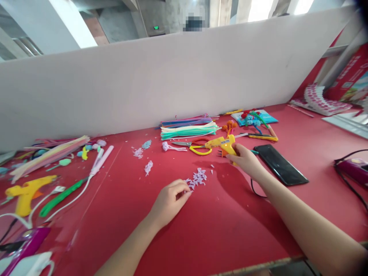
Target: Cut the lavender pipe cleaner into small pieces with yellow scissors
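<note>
My right hand [244,159] is wrapped round the handle of a yellow glue gun [224,143], which has a clear glue stick showing at its back and its nozzle pointing left over a pair of scissors [198,147] with red and yellow handles. My left hand [172,199] rests low over the red table [201,230], thumb and fingertips pinched together at the edge of a pile of small lilac snippets [198,178]. Whatever is in that pinch is too small to make out. Just left of the scissors lies a lilac fuzzy piece with two stems [172,147].
Smaller snippet heaps [148,168] lie left of the middle. Pipe-cleaner bundles [189,130] line the white partition [161,80]. A black phone [280,165] lies right of my right hand. A second yellow glue gun [27,193], a green-handled tool [61,197] and white cords occupy the left side.
</note>
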Motion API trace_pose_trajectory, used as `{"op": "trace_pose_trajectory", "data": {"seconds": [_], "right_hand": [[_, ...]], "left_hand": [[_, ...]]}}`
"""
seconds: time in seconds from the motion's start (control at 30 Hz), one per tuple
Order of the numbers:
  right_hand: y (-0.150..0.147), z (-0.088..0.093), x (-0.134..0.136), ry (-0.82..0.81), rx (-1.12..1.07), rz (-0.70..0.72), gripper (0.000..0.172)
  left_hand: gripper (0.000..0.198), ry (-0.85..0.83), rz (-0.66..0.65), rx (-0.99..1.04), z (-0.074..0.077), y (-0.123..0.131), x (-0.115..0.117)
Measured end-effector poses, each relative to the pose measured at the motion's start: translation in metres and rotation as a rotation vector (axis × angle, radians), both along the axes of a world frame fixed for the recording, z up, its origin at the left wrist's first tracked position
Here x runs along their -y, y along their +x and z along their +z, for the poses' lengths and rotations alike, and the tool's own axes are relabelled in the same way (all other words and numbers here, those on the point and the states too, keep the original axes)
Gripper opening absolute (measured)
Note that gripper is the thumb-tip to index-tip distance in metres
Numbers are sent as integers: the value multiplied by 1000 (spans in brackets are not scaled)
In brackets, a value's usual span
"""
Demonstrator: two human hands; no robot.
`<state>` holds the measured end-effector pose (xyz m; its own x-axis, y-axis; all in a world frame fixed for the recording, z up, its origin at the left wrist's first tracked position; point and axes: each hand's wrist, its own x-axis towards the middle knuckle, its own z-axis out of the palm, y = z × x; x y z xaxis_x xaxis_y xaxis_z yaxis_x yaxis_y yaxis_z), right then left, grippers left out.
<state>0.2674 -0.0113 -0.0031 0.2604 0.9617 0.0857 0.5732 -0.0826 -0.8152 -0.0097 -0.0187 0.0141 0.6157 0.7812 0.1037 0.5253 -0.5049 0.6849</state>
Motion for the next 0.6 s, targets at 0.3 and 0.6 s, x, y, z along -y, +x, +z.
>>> {"op": "trace_pose_trajectory", "data": {"seconds": [0.3,0.6], "right_hand": [[-13,-11,-13,-28,317,94,24],[-30,8,0,101,563,22,28]], "left_hand": [[17,-23,-81,-34,5,12,9],[18,122,-5,-113,-17,19,17]]}}
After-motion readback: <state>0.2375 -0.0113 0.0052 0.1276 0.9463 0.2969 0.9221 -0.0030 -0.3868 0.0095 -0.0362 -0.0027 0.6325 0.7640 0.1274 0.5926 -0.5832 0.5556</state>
